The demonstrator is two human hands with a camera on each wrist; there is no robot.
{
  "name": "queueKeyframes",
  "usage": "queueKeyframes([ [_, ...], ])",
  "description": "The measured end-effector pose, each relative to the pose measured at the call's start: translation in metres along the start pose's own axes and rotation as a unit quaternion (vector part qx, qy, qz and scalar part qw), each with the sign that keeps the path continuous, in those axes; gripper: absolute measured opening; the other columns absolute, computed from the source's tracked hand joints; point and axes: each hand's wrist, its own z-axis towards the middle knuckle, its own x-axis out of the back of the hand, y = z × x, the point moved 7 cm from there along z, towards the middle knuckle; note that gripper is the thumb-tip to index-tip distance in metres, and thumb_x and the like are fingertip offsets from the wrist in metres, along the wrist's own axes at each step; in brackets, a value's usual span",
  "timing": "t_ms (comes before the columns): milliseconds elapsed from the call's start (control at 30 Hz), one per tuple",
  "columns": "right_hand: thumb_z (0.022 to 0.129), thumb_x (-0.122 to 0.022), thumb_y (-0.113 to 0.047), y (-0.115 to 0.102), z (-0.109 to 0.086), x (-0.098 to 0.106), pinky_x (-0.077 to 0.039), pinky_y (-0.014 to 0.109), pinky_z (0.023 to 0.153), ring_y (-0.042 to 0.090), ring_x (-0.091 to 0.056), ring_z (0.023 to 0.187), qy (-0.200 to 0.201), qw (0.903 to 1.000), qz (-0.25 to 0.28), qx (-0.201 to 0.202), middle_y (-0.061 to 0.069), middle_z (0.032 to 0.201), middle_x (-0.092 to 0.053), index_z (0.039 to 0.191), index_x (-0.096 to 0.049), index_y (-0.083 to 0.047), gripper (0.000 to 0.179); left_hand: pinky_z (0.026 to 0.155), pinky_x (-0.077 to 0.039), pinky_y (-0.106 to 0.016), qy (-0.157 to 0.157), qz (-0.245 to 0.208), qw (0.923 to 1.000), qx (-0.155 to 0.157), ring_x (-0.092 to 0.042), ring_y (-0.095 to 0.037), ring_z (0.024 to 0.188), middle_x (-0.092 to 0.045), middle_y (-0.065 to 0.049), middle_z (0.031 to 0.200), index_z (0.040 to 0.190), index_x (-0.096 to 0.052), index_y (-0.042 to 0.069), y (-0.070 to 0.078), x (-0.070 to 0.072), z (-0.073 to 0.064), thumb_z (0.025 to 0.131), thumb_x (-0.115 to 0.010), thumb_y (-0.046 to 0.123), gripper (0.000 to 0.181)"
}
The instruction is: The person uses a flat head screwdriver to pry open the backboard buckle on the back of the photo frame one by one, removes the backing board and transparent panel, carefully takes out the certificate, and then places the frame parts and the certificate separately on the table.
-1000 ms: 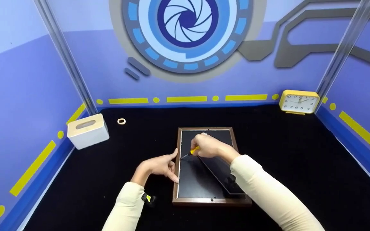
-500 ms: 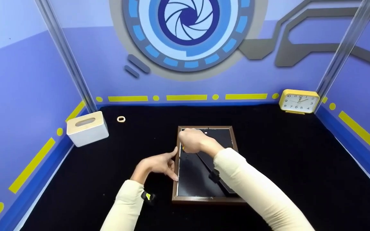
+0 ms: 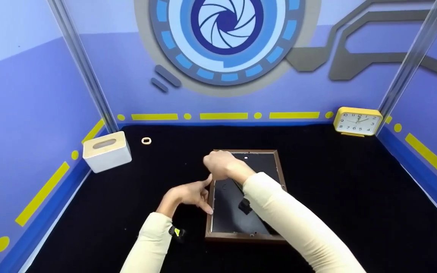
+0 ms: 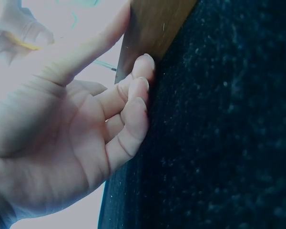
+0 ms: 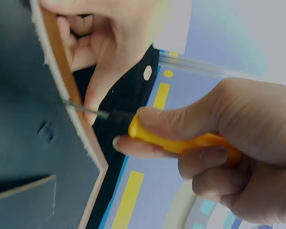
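A picture frame (image 3: 233, 237) with a brown rim lies back up on the black cloth, its black backing board (image 3: 224, 218) showing. My left hand (image 3: 188, 195) rests against the frame's left side, thumb on the rim and the other fingers touching the outer side. In the right wrist view, my right hand (image 5: 257, 143) grips a screwdriver (image 5: 157, 139) by its yellow handle. The screwdriver's metal tip meets the inner edge of the rim near the left hand; contact detail is too small to tell. From the head view, the right hand (image 3: 220, 163) hides the screwdriver.
A tissue box (image 3: 106, 155) stands at the left, with a small pale ring (image 3: 146, 140) near it. At the back right is a yellow clock (image 3: 357, 121). A tiny white piece (image 3: 246, 157) lies on the board. Walls enclose the back and sides.
My right hand has moved left across the frame and slightly away from me, bringing the screwdriver to the left rim. The left hand stays at the frame's side.
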Motion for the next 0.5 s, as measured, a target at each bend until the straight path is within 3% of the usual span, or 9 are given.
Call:
queueKeyframes([
  [100, 0.089, -0.071, -0.008, 0.010, -0.006, -0.001, -0.054, 0.040, 0.071, 0.024, -0.063, 0.084, 0.010, 0.9997, 0.022, -0.009, 0.004, 0.088, -0.067, 0.090, -0.074, -0.010, 0.004, 0.059, -0.047, -0.022, -0.001, -0.001, 1.0000, -0.003, -0.056, -0.010, 0.062, -0.062, 0.001, 0.070, 0.159, 0.007, 0.004, 0.002, 0.002, -0.001, 0.076, -0.088, 0.008, 0.126],
  [267, 0.083, -0.071, -0.004, 0.027, -0.019, -0.007, -0.049, 0.039, 0.059, 0.021, -0.057, 0.073, 0.031, 0.9978, 0.058, -0.011, 0.001, 0.073, -0.064, 0.068, -0.069, -0.012, 0.017, 0.060, -0.048, -0.023, -0.005, -0.009, 0.9999, -0.007, -0.056, -0.010, 0.062, -0.062, 0.000, 0.071, 0.158, 0.010, 0.001, 0.002, 0.004, -0.002, 0.077, -0.088, 0.008, 0.127],
  [400, 0.084, -0.074, -0.009, 0.037, -0.031, -0.016, -0.056, 0.044, 0.071, 0.025, -0.066, 0.090, 0.051, 0.9948, 0.086, -0.015, 0.003, 0.089, -0.073, 0.087, -0.081, -0.011, 0.007, 0.059, -0.048, -0.023, -0.013, -0.009, 0.9998, -0.012, -0.057, -0.010, 0.061, -0.063, 0.001, 0.071, 0.156, 0.012, -0.001, 0.001, 0.001, -0.001, 0.077, -0.087, 0.008, 0.127],
  [467, 0.084, -0.074, -0.011, 0.042, -0.038, -0.018, -0.057, 0.048, 0.079, 0.029, -0.067, 0.099, 0.070, 0.9930, 0.095, -0.009, 0.004, 0.101, -0.075, 0.101, -0.081, -0.012, 0.018, 0.060, -0.048, -0.023, -0.016, -0.008, 0.9997, -0.015, -0.057, -0.010, 0.062, -0.063, 0.001, 0.072, 0.156, 0.013, -0.001, 0.001, -0.002, 0.000, 0.077, -0.087, 0.008, 0.128],
  [500, 0.084, -0.074, -0.011, 0.045, -0.042, -0.018, -0.057, 0.048, 0.078, 0.028, -0.068, 0.098, 0.080, 0.9916, 0.101, -0.004, 0.004, 0.101, -0.075, 0.101, -0.082, -0.012, 0.019, 0.060, -0.048, -0.023, -0.017, -0.006, 0.9997, -0.016, -0.057, -0.010, 0.062, -0.063, 0.001, 0.072, 0.156, 0.013, -0.001, 0.001, -0.003, 0.000, 0.077, -0.087, 0.007, 0.128],
])
